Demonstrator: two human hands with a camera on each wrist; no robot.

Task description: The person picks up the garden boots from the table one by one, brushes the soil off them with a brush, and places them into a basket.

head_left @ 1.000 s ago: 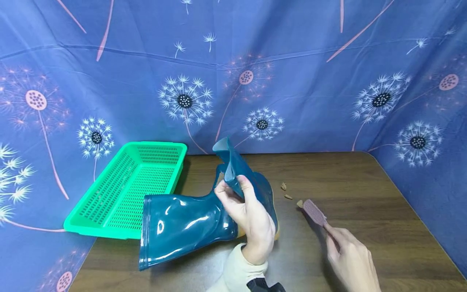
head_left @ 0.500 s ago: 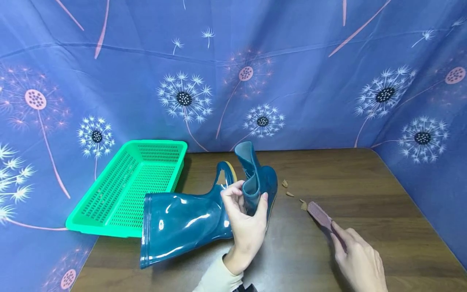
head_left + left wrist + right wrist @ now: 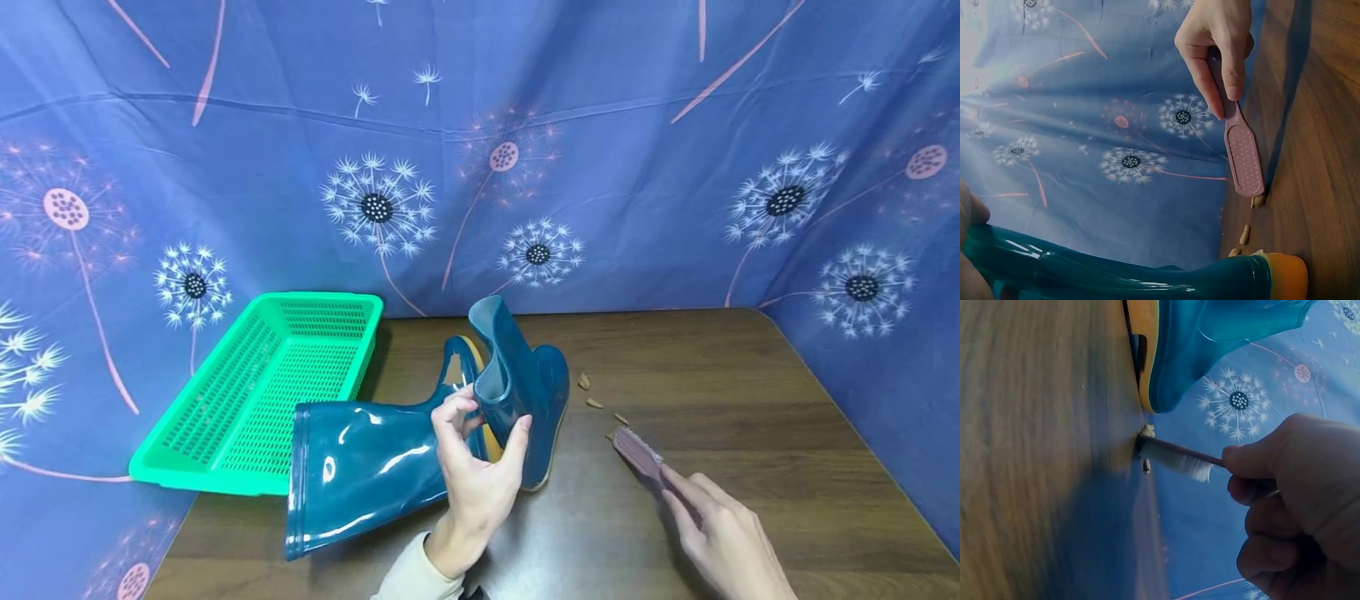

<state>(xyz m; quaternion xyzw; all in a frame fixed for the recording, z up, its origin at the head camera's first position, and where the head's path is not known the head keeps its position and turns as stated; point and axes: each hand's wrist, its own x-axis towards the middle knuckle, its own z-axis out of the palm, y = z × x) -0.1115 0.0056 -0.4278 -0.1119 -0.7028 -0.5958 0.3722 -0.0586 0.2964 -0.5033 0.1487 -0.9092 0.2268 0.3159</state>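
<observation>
The left hand (image 3: 476, 492) is half curled, thumb on one side and fingers on the other, pinching the shaft of the standing rubber boot (image 3: 536, 392) near its mouth at about seven o'clock. That boot is upright on the table (image 3: 712, 375), a smooth, brown wood-grain surface; its glossy teal shaft leans a little and is squeezed into a narrow, curving mouth with a duller, paler lining, above an amber sole (image 3: 1288, 274). The right hand (image 3: 723, 533) is closed around the slim handle of a mauve paddle brush (image 3: 637, 452), whose head is at four o'clock from the boot, low over the table. One face carries an oval pad (image 3: 1245, 160) studded with small dots, the other a row of stiff pale bristles (image 3: 1185, 464). Tan, flaky crumbs (image 3: 595, 403) lie in a loose line at three o'clock from the boot, one right at the brush tip; whether they touch, I cannot tell. At eight o'clock the lying rubber boot (image 3: 367, 467), shiny and banded at its rim, rests on its side. Beyond it, at ten o'clock, sits a green plastic basket (image 3: 213, 483), rectangular and slotted. Creased blue cloth (image 3: 637, 208) printed with dandelions hangs behind.
</observation>
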